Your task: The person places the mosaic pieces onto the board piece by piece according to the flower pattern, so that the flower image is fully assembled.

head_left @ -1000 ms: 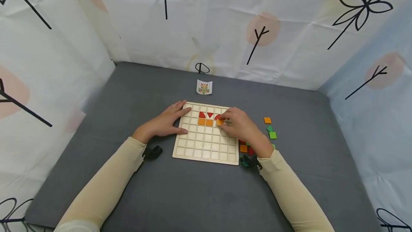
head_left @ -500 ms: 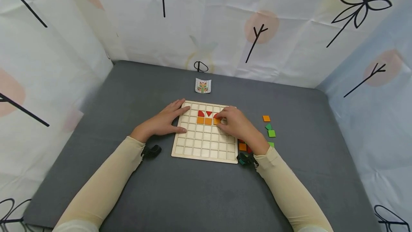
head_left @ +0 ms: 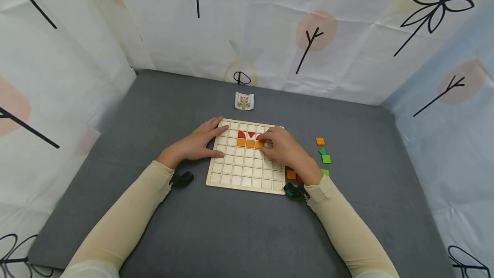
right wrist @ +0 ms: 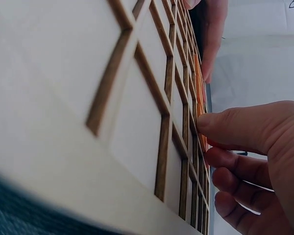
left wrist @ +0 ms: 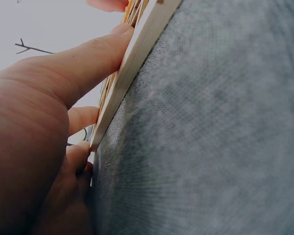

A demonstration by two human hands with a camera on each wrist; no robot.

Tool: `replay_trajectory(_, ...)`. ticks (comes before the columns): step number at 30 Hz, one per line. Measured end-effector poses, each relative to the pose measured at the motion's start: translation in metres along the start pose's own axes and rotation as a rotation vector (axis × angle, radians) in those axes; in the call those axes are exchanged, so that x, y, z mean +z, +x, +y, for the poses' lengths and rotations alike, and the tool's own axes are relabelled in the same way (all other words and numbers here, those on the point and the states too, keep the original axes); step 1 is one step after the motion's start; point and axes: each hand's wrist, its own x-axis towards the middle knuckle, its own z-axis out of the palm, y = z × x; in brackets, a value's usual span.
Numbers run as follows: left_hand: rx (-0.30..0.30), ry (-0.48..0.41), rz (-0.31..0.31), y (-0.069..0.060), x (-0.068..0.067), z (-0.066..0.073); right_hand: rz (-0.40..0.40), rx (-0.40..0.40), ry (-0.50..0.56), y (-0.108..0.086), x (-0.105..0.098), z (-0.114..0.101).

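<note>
A wooden grid board (head_left: pixel 246 170) lies flat on the dark grey table. My left hand (head_left: pixel 194 144) rests with spread, fairly straight fingers along its left edge; its thumb (left wrist: pixel 100 56) touches the rim in the left wrist view. With thumb and fingertips, my right hand (head_left: pixel 284 147) pinches an orange square tile (head_left: pixel 258 144) at a cell of the board, partly hiding it. Left of that tile sit two orange squares, one being the nearer orange tile (head_left: pixel 250 143). Above them are a red quarter-round tile (head_left: pixel 241 134), a red triangle (head_left: pixel 251 134) and another red piece, mostly covered by my fingers.
Right of the board lie loose tiles: an orange square (head_left: pixel 320 141), a dark green piece (head_left: pixel 322 151), a light green square (head_left: pixel 326 159) and others partly under my right wrist. A small patterned card (head_left: pixel 244 101) lies beyond the board. Printed cloth walls surround the table.
My right hand has lowered the orange tile into the row beside the two orange squares, moving slightly left, then stayed there. The left hand has kept its place on the board.
</note>
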Motion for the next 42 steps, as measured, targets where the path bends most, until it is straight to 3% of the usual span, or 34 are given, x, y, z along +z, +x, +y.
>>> replay_trajectory(21, -0.003, 0.005, 0.004, -0.001, -0.002, 0.0, 0.018, -0.028, -0.032, -0.003, -0.003, 0.0)
replay_trajectory(29, -0.007, 0.014, -0.005, 0.0, -0.001, 0.0, 0.019, 0.028, -0.025, -0.017, -0.018, 0.003)
replay_trajectory(42, -0.013, -0.004, -0.008, -0.002, -0.002, 0.004, 0.106, 0.058, -0.034, -0.035, -0.043, 0.027)
